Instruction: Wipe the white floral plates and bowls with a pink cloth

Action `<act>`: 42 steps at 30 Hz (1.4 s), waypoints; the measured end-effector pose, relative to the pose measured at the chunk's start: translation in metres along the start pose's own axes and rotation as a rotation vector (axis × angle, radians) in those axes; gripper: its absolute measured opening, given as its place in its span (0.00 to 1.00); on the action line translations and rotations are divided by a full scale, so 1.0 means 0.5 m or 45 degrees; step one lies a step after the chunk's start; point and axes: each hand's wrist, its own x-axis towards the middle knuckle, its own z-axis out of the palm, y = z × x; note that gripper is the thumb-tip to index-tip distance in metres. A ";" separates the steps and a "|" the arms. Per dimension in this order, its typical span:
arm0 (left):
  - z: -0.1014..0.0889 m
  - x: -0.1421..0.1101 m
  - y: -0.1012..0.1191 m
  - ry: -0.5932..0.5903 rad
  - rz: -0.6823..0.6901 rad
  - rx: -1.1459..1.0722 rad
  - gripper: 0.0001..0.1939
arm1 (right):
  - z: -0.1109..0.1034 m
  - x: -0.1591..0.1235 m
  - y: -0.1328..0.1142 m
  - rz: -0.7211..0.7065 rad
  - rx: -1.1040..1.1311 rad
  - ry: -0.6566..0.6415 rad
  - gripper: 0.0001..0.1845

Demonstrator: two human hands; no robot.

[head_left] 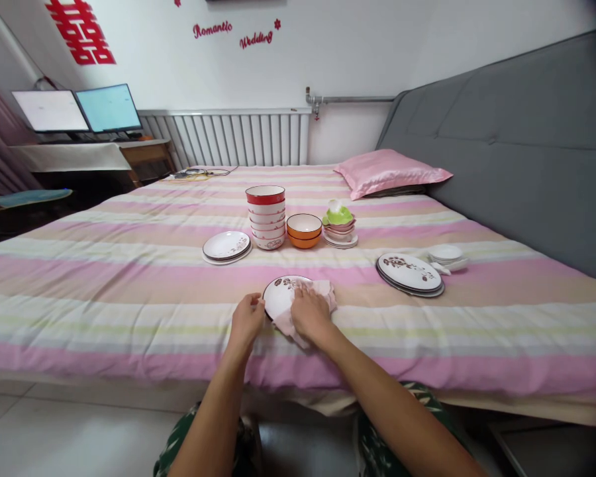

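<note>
A white plate with a dark floral rim (279, 296) lies near the front edge of the striped bed (129, 291). My left hand (247, 319) pinches the plate's left rim. My right hand (310, 311) presses a pale pink cloth (322, 291) onto the plate's right side, fingers curled over the cloth. The cloth covers part of the plate and spills onto the bedsheet to the right.
Behind stand a stack of red-rimmed bowls (267, 217), orange bowls (304, 230), small pink dishes with a green one on top (340, 225), white plates (226, 246), floral plates (409, 273) and small white saucers (447, 256). A pink pillow (390, 171) lies at the back.
</note>
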 end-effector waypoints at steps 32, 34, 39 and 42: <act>-0.016 -0.057 0.047 -0.274 -0.375 -0.490 0.20 | 0.029 0.138 0.014 -0.465 0.018 -0.040 0.32; -0.001 -0.042 0.053 -0.258 -0.422 -0.455 0.20 | 0.020 0.147 0.031 -0.442 0.019 -0.025 0.31; 0.034 -0.004 0.068 -0.317 -0.540 -0.424 0.19 | -0.002 0.169 0.076 -0.536 0.067 -0.012 0.28; 0.048 0.009 0.078 -0.427 -0.574 -0.435 0.21 | -0.008 0.179 0.102 -0.624 0.138 0.019 0.27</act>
